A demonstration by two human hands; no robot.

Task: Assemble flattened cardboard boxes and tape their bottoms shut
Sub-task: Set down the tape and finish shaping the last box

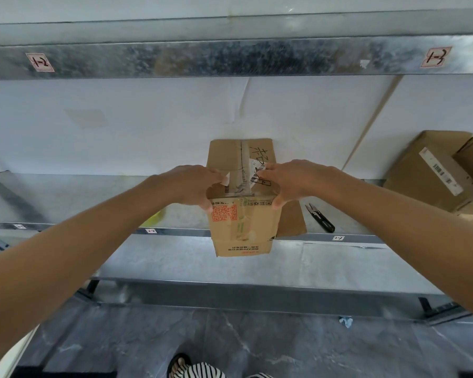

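A small brown cardboard box with an orange QR code on its near side stands at the front edge of a metal shelf. Its far flap stands up, with handwriting and a strip of clear tape on it. My left hand grips the box's top left corner, thumb on the near side and fingers over the top. My right hand grips the top right corner in the same way, its fingertips on a torn white label.
Black thread snips lie on the shelf just right of the box. A flat piece of cardboard lies under and behind the box. Larger cardboard boxes sit at the far right. Another shelf beam runs overhead. Dark tiled floor lies below.
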